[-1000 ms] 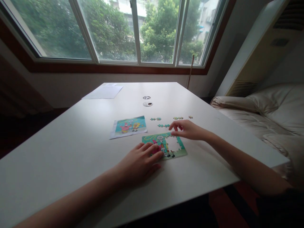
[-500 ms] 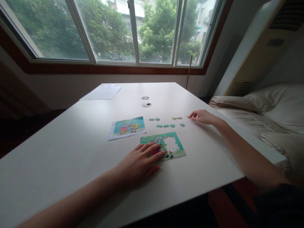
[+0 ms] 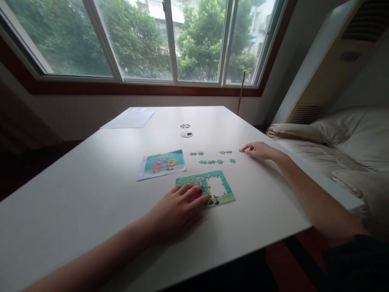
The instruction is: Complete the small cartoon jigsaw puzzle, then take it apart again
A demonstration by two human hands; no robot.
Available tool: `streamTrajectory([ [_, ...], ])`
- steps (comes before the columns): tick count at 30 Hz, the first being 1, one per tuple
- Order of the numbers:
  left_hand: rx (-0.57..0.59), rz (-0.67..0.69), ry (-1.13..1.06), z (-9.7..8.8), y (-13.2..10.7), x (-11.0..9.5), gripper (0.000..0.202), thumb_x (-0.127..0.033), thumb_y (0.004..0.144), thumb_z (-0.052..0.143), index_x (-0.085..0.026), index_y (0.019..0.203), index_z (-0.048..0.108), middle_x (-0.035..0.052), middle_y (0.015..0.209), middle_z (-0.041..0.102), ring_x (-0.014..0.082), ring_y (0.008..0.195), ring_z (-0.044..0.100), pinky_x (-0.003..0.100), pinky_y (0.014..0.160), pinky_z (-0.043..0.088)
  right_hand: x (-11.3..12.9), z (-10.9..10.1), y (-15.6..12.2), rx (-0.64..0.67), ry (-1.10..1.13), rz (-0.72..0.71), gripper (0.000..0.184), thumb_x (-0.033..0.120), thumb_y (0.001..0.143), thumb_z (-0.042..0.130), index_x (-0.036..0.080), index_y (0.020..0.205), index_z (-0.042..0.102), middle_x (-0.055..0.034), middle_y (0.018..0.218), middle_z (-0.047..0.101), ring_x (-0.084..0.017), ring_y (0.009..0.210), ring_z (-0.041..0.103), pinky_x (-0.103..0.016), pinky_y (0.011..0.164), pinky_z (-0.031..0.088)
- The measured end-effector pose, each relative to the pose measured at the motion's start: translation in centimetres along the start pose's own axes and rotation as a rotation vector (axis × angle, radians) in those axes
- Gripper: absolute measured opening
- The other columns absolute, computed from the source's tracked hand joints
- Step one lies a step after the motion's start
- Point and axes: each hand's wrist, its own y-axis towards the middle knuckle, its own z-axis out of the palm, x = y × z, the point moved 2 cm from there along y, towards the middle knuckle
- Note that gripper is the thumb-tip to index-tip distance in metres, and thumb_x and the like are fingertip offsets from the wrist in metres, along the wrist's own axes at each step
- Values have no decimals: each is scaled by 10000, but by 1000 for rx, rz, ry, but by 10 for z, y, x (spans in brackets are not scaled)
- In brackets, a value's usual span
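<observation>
My left hand (image 3: 182, 205) lies flat with fingers stretched out over the left part of a jigsaw puzzle (image 3: 226, 198), a green and teal cartoon picture with a gap at its right side. Further right, my right hand (image 3: 258, 150) has its fingertips closed on a small puzzle piece (image 3: 241, 150) at the table surface. Left of that hand are several loose pieces: yellowish ones (image 3: 225, 152) in the back row, teal ones (image 3: 212, 162) nearer the puzzle, and a single teal piece (image 3: 232, 161). A printed reference picture (image 3: 164, 163) lies behind and left of the puzzle.
The white table (image 3: 91, 194) has two round cable holes (image 3: 186, 134) near its middle. White paper sheets (image 3: 129, 120) lie at the far left. A cream sofa (image 3: 340, 142) stands along the right side, and a thin stick (image 3: 241, 93) leans beyond the far edge.
The puzzle has shifted slightly left under my left hand. My right hand stays almost in place, and the piece at its fingertips shows a little more.
</observation>
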Motion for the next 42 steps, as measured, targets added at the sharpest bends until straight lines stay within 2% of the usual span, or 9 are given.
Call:
streamTrajectory([
  [6, 13, 4, -10, -2, 1, -1, 367, -280, 839, 403, -245, 1204, 392, 87, 1177, 458, 265, 1055, 421, 438, 850, 376, -1, 0, 1, -22, 10, 24, 307, 279, 772, 461, 188, 1025, 609, -44, 862, 645, -160, 746, 570, -230, 671, 389],
  [10, 25, -1, -24, -2, 1, -2, 366, -284, 841, 398, -249, 1205, 389, 84, 1177, 455, 262, 1056, 416, 437, 860, 365, -1, 4, 4, -68, 55, -19, 353, 323, 761, 480, 179, 1069, 573, -46, 887, 634, -158, 726, 562, -239, 675, 392],
  [15, -12, -29, -58, -1, 1, 0, 409, -319, 826, 426, -234, 1223, 369, 86, 1213, 433, 260, 1067, 404, 434, 895, 335, -6, 11, 8, -34, 156, -36, 307, 357, 726, 513, 179, 957, 609, -48, 854, 621, -152, 708, 550, -239, 654, 404],
  [21, -16, -67, -40, 4, -2, 5, 423, -371, 840, 395, -213, 1231, 366, 95, 1250, 413, 272, 1105, 379, 449, 915, 311, -14, 14, 10, 70, 340, -41, 348, 390, 652, 579, 136, 885, 622, -57, 827, 609, -151, 717, 544, -236, 649, 414],
  [25, -18, -66, -47, 6, -2, 6, 419, -376, 840, 392, -217, 1228, 376, 88, 1246, 423, 269, 1101, 385, 443, 908, 320, -10, 13, 7, 58, 483, -11, 351, 390, 590, 630, 127, 821, 599, -49, 791, 604, -135, 660, 531, -226, 578, 405],
  [29, -28, -61, -54, 4, -1, 5, 413, -371, 839, 397, -217, 1222, 384, 85, 1238, 432, 263, 1102, 390, 434, 907, 322, 13, 9, 2, 83, 656, -86, 322, 391, 582, 642, 130, 750, 559, -20, 704, 593, -112, 602, 519, -230, 554, 393],
  [34, -33, -52, -51, 2, 0, 4, 406, -367, 840, 397, -215, 1217, 389, 87, 1227, 440, 259, 1093, 398, 423, 905, 321, 71, 2, -15, 199, 832, -333, 302, 375, 641, 627, 121, 781, 542, -32, 731, 609, -114, 664, 552, -243, 618, 418],
  [38, -28, -50, -37, 3, 0, 4, 406, -364, 841, 397, -227, 1223, 383, 84, 1232, 432, 258, 1100, 389, 419, 910, 312, 115, 1, -35, 261, 771, -502, 279, 353, 702, 596, 127, 863, 579, -43, 782, 633, -115, 701, 568, -220, 606, 415],
  [42, -32, -52, -29, 5, -1, 5, 413, -367, 842, 393, -227, 1231, 375, 86, 1231, 431, 262, 1108, 382, 429, 908, 312, 135, 4, -47, 270, 678, -598, 248, 339, 733, 574, 132, 866, 612, -33, 743, 639, -110, 672, 567, -210, 589, 414],
])
